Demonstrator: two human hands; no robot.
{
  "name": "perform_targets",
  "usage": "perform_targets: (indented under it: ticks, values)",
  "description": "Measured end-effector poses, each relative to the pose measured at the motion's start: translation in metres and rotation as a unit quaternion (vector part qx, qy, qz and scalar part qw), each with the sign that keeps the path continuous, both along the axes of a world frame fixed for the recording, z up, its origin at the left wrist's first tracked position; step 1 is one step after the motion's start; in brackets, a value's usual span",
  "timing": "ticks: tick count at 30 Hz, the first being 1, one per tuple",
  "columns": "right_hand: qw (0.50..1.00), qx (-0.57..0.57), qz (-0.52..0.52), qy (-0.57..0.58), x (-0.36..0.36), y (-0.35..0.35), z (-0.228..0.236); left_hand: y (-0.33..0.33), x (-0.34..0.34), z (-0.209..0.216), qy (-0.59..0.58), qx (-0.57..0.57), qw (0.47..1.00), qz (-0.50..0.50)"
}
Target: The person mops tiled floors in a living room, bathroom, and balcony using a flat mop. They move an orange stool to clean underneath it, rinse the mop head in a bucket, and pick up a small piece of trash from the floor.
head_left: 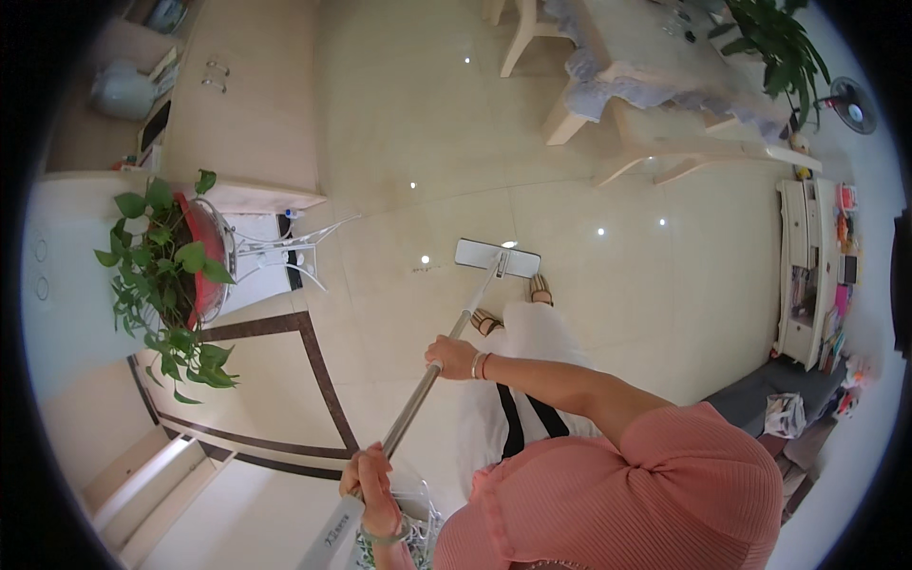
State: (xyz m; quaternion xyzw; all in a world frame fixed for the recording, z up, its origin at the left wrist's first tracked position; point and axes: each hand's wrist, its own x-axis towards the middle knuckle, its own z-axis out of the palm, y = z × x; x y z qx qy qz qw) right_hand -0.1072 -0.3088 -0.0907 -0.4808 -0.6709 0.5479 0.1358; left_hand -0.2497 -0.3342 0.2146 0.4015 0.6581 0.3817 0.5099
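Note:
A flat mop's silver pole (pixel 411 407) slants from the lower left up to its white rectangular head (pixel 480 255), which lies on the tiled floor just ahead of my feet. Closed round the middle of the pole is my right hand (pixel 452 357), with bracelets at its wrist. Lower in the view, my left hand (pixel 372 483) grips the pole just above its wide grey end (pixel 332 534). A pale green bangle (pixel 385 536) circles that wrist. My sandalled feet (pixel 486 323) stand close behind the mop head.
At left, a trailing plant (pixel 171 275) sits on a white metal stand (pixel 304 249) beside a wooden cabinet (pixel 249 95). A lace-covered table (pixel 646 57) and wooden chairs (pixel 655 152) stand upper right. A white drawer unit (pixel 793 266) and dark bench (pixel 750 394) line the right wall.

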Motion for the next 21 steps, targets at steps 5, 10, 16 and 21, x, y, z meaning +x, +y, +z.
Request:
perform_targets:
  ticks: [5,10,16,21]
  values:
    - [0.992,0.045,-0.114,-0.027,0.062,0.015,0.025,0.045,0.064,0.002,-0.014,0.146,0.974,-0.172]
    - [0.967,0.07,-0.244,-0.024,0.141,-0.011,0.042,0.046,0.139,0.004,-0.111,0.181,0.939,-0.271]
    - [0.939,0.117,-0.306,-0.103,0.291,-0.065,0.024,0.032,0.247,-0.043,-0.176,0.145,0.888,-0.398]
    - [0.898,0.102,-0.393,-0.169,0.402,-0.1,0.01,0.025,0.346,-0.075,-0.17,0.092,0.857,-0.478]
